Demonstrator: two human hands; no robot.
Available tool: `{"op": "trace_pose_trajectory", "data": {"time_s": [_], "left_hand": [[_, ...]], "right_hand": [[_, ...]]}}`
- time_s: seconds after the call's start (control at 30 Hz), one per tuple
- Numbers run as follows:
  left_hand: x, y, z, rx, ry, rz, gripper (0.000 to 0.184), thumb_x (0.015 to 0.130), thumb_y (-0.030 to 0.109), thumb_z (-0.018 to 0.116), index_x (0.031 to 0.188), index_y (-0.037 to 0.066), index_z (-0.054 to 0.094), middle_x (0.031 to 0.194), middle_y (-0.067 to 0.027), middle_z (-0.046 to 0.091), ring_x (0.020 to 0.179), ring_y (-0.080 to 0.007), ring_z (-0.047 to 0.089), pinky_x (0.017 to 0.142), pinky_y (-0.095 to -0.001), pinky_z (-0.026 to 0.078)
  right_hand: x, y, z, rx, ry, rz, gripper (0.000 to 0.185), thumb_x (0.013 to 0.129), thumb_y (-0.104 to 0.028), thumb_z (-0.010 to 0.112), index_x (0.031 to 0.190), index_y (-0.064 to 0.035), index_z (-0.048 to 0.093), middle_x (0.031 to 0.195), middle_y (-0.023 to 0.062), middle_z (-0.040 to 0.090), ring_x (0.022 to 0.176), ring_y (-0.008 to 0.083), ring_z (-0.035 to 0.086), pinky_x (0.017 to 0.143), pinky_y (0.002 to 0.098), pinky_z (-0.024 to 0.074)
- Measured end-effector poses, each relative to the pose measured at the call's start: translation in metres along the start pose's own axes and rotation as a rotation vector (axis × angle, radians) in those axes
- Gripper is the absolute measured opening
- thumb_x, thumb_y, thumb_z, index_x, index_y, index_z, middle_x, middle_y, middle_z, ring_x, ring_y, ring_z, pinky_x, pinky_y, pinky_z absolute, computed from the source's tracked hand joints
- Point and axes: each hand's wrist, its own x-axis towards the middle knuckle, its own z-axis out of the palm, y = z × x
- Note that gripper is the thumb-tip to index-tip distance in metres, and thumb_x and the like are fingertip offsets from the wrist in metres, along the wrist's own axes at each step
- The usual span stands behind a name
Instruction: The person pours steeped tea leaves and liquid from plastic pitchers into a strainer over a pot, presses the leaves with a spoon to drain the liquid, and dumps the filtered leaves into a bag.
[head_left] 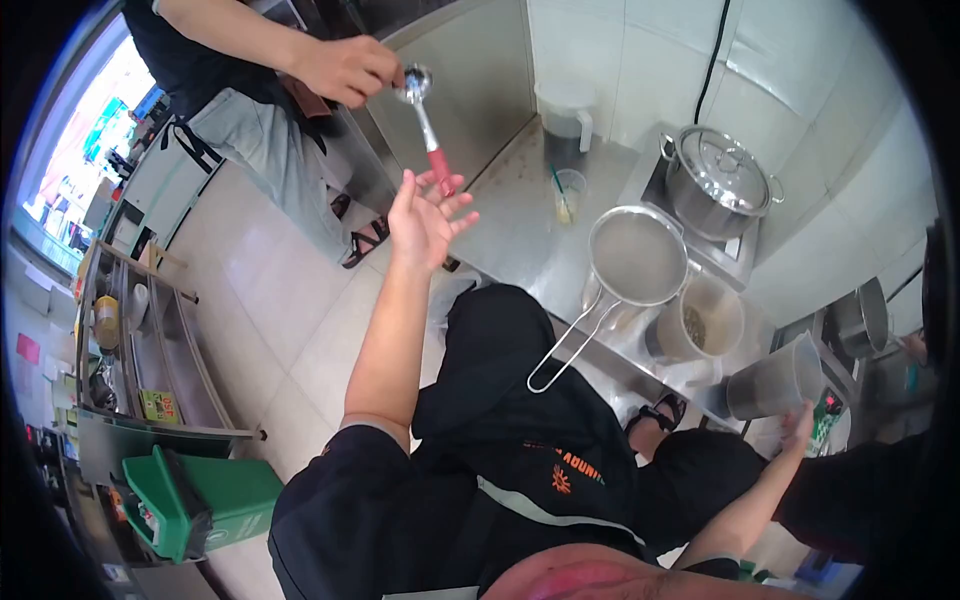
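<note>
My left hand (428,225) is raised palm up with its fingers spread. The red handle of a metal ice cream scoop (428,125) lies at its fingertips. Another person's hand (355,70) holds the scoop by the bowl end. On the right, my right hand (797,432) is against the side of a clear plastic pitcher (770,385) with dark liquid, its fingers curled at the rim; the exact grip is partly hidden. A fine mesh strainer (638,256) with a long wire handle lies near a plastic container (700,320) with dark bits inside.
On the steel counter (520,225) stand another pitcher (567,125) with dark liquid and a plastic cup (568,195) with a straw. A lidded steel pot (720,180) sits on a cooker. A green bin (235,500) and a steel shelf (185,350) stand at left. Another pot (862,318) is at far right.
</note>
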Motion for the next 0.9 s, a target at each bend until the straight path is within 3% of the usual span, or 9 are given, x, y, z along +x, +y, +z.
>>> {"op": "trace_pose_trajectory", "data": {"time_s": [0.07, 0.13, 0.2, 0.43, 0.53, 0.6, 0.63, 0.7, 0.9], "left_hand": [[-0.005, 0.003, 0.016, -0.268, -0.171, -0.095, 0.051, 0.095, 0.059, 0.040, 0.122, 0.016, 0.044, 0.123, -0.0177, 0.056, 0.100, -0.0338, 0.062, 0.079, -0.0562, 0.053], [-0.022, 0.005, 0.032, -0.208, -0.100, -0.075, 0.040, 0.100, 0.048, 0.037, 0.122, 0.016, 0.044, 0.113, -0.0144, 0.062, 0.087, -0.0281, 0.066, 0.072, -0.0500, 0.056], [-0.005, 0.013, 0.032, -0.057, -0.013, 0.041, 0.029, 0.103, 0.039, 0.038, 0.113, 0.013, 0.047, 0.075, -0.0013, 0.056, 0.054, -0.0129, 0.053, 0.057, -0.0339, 0.051], [-0.020, 0.020, 0.040, -0.098, 0.018, 0.020, 0.027, 0.104, 0.037, 0.036, 0.095, 0.014, 0.046, 0.060, 0.0045, 0.035, 0.046, -0.0070, 0.031, 0.050, -0.0267, 0.034], [-0.022, 0.011, 0.030, -0.104, 0.010, 0.020, 0.028, 0.104, 0.038, 0.035, 0.092, 0.015, 0.045, 0.060, 0.0046, 0.036, 0.046, -0.0071, 0.031, 0.050, -0.0272, 0.034], [-0.022, 0.004, 0.028, -0.147, -0.029, -0.003, 0.030, 0.104, 0.041, 0.034, 0.090, 0.016, 0.045, 0.060, 0.0047, 0.036, 0.045, -0.0073, 0.031, 0.050, -0.0275, 0.034], [-0.021, 0.001, 0.030, -0.150, -0.034, -0.002, 0.030, 0.104, 0.041, 0.034, 0.090, 0.016, 0.045, 0.060, 0.0047, 0.036, 0.045, -0.0073, 0.031, 0.050, -0.0275, 0.034], [-0.022, -0.002, 0.034, -0.173, -0.063, -0.060, 0.032, 0.103, 0.045, 0.033, 0.089, 0.018, 0.044, 0.059, 0.0046, 0.036, 0.045, -0.0074, 0.031, 0.049, -0.0276, 0.035], [-0.062, -0.057, 0.045, 0.209, -0.214, -0.273, 0.034, 0.104, 0.042, 0.030, 0.089, 0.014, 0.042, 0.065, 0.0001, 0.045, 0.046, -0.0097, 0.039, 0.049, -0.0269, 0.042]], "right_hand": [[0.018, 0.008, 0.025, -0.076, 0.071, -0.037, 0.039, 0.083, -0.045, 0.061, 0.102, -0.0099, 0.058, 0.076, 0.0018, 0.053, 0.060, 0.0152, 0.051, 0.048, 0.0289, 0.0405], [0.011, -0.005, 0.009, -0.190, -0.001, -0.047, 0.038, 0.083, -0.044, 0.061, 0.098, -0.0086, 0.060, 0.073, 0.0021, 0.050, 0.055, 0.0151, 0.047, 0.045, 0.0290, 0.0369], [0.036, 0.015, 0.034, -0.201, -0.035, -0.063, 0.038, 0.082, -0.043, 0.060, 0.090, -0.0053, 0.059, 0.065, 0.0033, 0.048, 0.049, 0.0155, 0.046, 0.043, 0.0303, 0.0365], [0.032, 0.024, 0.054, -0.350, -0.004, -0.134, 0.036, 0.081, -0.042, 0.057, 0.081, -0.0061, 0.055, 0.057, 0.0037, 0.046, 0.041, 0.0173, 0.043, 0.040, 0.0304, 0.0360], [0.026, 0.028, 0.053, -0.269, -0.103, 0.012, 0.042, 0.083, -0.049, 0.052, 0.081, -0.0075, 0.055, 0.059, 0.0039, 0.048, 0.049, 0.0188, 0.048, 0.050, 0.0360, 0.0411], [0.010, 0.025, 0.049, -0.457, -0.133, 0.147, 0.050, 0.084, -0.056, 0.049, 0.091, -0.0077, 0.057, 0.068, 0.0057, 0.054, 0.063, 0.0220, 0.054, 0.073, 0.0487, 0.0434], [0.010, 0.023, 0.045, -0.454, -0.130, 0.143, 0.050, 0.084, -0.056, 0.049, 0.091, -0.0077, 0.057, 0.068, 0.0057, 0.054, 0.063, 0.0220, 0.054, 0.073, 0.0487, 0.0434], [0.005, 0.022, 0.048, -0.472, -0.206, 0.157, 0.058, 0.084, -0.063, 0.046, 0.099, -0.0083, 0.056, 0.076, 0.0071, 0.057, 0.076, 0.0250, 0.055, 0.087, 0.0589, 0.0338], [-0.007, 0.019, 0.044, -0.466, -0.287, 0.177, 0.076, 0.077, -0.081, 0.044, 0.105, -0.0122, 0.059, 0.082, 0.0067, 0.058, 0.091, 0.0292, 0.054, 0.093, 0.0636, 0.0282]]}}
